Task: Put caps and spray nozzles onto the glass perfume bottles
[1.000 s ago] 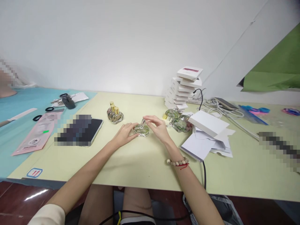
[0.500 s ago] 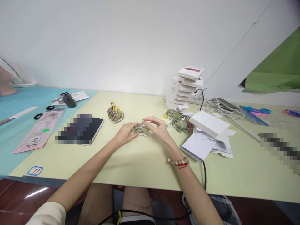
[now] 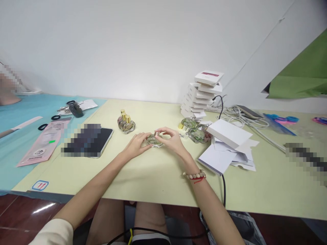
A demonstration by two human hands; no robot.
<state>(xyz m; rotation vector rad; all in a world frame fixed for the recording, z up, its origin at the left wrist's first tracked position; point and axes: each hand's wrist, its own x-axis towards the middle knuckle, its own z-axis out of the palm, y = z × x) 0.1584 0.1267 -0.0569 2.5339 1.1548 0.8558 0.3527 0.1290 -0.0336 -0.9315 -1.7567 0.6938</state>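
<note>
A clear, rounded glass perfume bottle (image 3: pixel 153 141) stands on the yellow tabletop between my hands. My left hand (image 3: pixel 136 145) steadies it from the left, its fingers and thumb closed around the side of the glass. The thumb and fingertips of my right hand (image 3: pixel 172 140) pinch at the bottle's neck; the exact part between them is partly hidden. Several similar bottles with gold caps (image 3: pixel 126 124) stand behind and left of my left hand. More glass bottles (image 3: pixel 198 133) lie to the right of my right hand, with a loose gold cap (image 3: pixel 180 126) beside them.
A stack of white boxes (image 3: pixel 200 95) stands against the wall. Opened boxes and paper (image 3: pixel 217 158) lie at right, near white cables (image 3: pixel 232 115). A phone or tablet (image 3: pixel 106 137) lies at left, near a pink packet (image 3: pixel 44 144) and a dark jar (image 3: pixel 76 109).
My right fingertips have shifted slightly at the bottle's neck, dipping a little. My left hand stays on the bottle. The view has moved very slightly.
</note>
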